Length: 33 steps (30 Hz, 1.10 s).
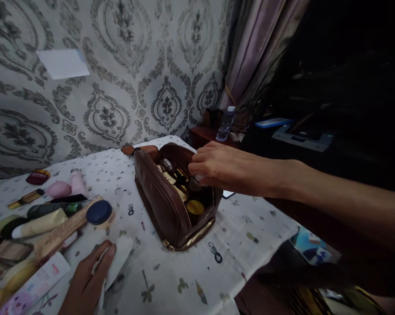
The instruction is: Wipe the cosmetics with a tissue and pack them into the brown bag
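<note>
On the white patterned tablecloth (171,284), a blue-lidded jar (99,212), a pink sponge (58,189) and a pale tube (41,223) lie to your left; a water bottle (226,124) stands farther back. Your right hand (212,164), fingers curled, blocks part of the open brown bag (160,199); I cannot tell whether it pinches anything. The bag sits under it, ahead and right of your left hand (88,272), which pinches a white tissue (120,256)

"How many hands were in view?"
"There were two, a left hand (94,273) and a right hand (212,164)."
"And bags?"
"There was one brown bag (156,197), and one white cloth (120,258)."
"What else was counted?"
"The tally gave one clear bottle (226,124), one blue-lidded jar (100,213), one pink egg-shaped sponge (58,189) and one cream tube (41,223)."
</note>
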Tool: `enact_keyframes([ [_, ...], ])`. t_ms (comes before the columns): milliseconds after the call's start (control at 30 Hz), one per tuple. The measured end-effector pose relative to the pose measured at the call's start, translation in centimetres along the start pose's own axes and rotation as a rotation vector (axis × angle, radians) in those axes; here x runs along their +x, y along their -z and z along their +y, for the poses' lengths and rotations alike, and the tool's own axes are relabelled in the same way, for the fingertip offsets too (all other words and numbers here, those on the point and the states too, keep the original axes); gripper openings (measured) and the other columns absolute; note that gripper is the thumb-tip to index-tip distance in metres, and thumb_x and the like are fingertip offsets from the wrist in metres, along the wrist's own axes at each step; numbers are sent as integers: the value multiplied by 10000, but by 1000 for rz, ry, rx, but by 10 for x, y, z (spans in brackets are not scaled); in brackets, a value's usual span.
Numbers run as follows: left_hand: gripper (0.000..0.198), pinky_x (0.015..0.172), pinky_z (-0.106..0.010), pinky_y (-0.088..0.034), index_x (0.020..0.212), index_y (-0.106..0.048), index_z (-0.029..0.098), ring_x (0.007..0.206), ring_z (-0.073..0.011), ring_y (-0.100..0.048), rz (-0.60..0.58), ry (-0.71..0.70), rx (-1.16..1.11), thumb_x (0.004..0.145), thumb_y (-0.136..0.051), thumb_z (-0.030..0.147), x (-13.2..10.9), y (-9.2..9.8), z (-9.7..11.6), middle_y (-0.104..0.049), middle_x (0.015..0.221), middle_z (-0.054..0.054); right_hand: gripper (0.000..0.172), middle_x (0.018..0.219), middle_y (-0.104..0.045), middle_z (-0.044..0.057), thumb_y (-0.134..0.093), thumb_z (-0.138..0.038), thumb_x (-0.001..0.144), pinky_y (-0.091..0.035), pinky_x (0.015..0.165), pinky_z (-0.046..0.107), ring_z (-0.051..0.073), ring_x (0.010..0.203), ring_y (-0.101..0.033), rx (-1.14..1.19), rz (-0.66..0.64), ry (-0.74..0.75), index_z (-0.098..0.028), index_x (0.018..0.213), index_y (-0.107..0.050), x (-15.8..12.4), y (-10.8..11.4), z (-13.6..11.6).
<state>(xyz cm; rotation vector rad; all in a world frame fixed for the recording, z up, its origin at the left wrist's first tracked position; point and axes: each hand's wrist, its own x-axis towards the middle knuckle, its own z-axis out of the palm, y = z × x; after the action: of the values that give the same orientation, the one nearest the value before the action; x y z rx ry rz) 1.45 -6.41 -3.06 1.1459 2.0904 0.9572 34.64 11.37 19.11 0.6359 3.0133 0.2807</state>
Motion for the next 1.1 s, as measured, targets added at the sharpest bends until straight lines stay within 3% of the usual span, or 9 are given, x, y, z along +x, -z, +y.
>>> enact_keyframes([
  [233,616,974,-453,-531,1100,-709,234,1274,-367,-547,37,1,6,671,-699,677,-4,-1,-1,-683,1273,-73,55,853,-669,68,-605,-100,866,-321,747,332,184,804,-577,0,-18,22,-141,854,-641,4,-14,2],
  [433,601,1034,-503,-486,1104,-708,246,1274,-367,-545,12,14,11,679,-695,671,-2,1,-3,-673,1290,-71,86,820,-693,55,-606,-93,846,-307,761,333,182,798,-594,-5,-73,-30,-162,813,-647,4,-13,5],
  [600,574,905,-468,-550,1070,-710,270,1232,-372,-570,120,5,4,681,-670,690,-14,-6,7,-700,1234,-63,135,742,-682,40,-581,-76,839,-284,770,340,168,727,-578,3,-74,-43,-163,788,-671,9,-15,4],
  [700,577,931,-481,-532,1080,-699,267,1262,-375,-543,172,34,9,728,-603,713,-24,-13,19,-685,1258,-59,153,691,-668,26,-586,-54,806,-260,786,348,155,681,-553,16,-89,-55,-162,743,-674,13,-19,5],
  [833,607,1029,-528,-462,1096,-699,261,1292,-382,-515,119,58,27,717,-606,726,-24,-11,21,-672,1285,-65,151,660,-660,9,-598,-52,774,-241,793,345,140,644,-515,48,-144,-32,-163,694,-663,17,-22,6],
  [967,630,958,-476,-529,1100,-705,253,1262,-379,-547,12,41,35,687,-637,725,-13,-2,10,-667,1297,-59,189,647,-663,24,-561,-61,805,-231,767,345,137,619,-493,56,-134,-23,-158,665,-643,20,-22,4],
  [1100,585,924,-413,-558,1080,-714,255,1236,-352,-579,2,4,27,675,-685,676,-9,1,4,-700,1240,-53,204,689,-675,50,-524,-69,846,-232,777,355,151,650,-514,42,-116,-18,-155,710,-649,18,-25,1],
])
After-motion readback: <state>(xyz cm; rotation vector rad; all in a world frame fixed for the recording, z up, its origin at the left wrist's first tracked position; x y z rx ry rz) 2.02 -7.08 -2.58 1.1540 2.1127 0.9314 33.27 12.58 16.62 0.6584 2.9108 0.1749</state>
